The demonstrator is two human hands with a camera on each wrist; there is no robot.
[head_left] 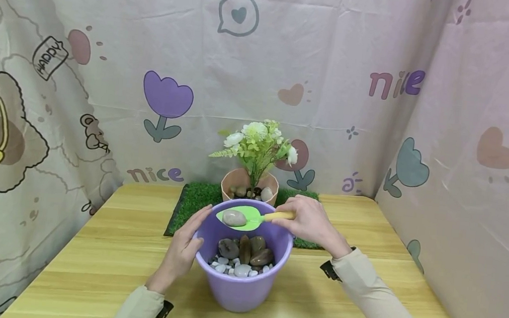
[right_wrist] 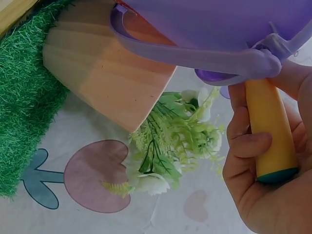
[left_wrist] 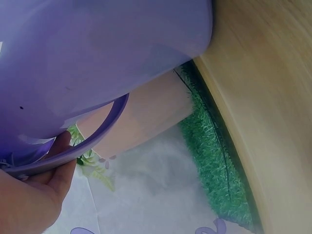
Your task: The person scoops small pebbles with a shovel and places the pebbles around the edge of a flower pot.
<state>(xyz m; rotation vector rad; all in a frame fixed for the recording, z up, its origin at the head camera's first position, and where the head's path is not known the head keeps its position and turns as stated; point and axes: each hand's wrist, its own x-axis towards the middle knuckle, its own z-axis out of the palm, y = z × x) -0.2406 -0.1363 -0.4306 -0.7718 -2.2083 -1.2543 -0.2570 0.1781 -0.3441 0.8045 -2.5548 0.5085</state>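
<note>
My right hand (head_left: 310, 220) grips the yellow handle (right_wrist: 272, 129) of a toy shovel with a green leaf-shaped blade (head_left: 252, 222). One smooth grey stone (head_left: 233, 218) lies on that blade, above the mouth of a purple bucket (head_left: 240, 295). Dark pebbles (head_left: 261, 256) and smaller white pebbles (head_left: 241, 270) show inside the bucket. At its left rim, my left hand (head_left: 185, 244) holds on, the thumb at the inner side. The left wrist view has these fingers (left_wrist: 62, 179) by the bucket's purple carrying handle (left_wrist: 105, 127).
Behind the bucket, a peach pot (head_left: 231, 176) with white flowers (head_left: 256, 134) and stones stands on a green turf mat (head_left: 197, 194). The wooden table (head_left: 113, 268) is enclosed by printed cloth (head_left: 337, 45) at the back and sides.
</note>
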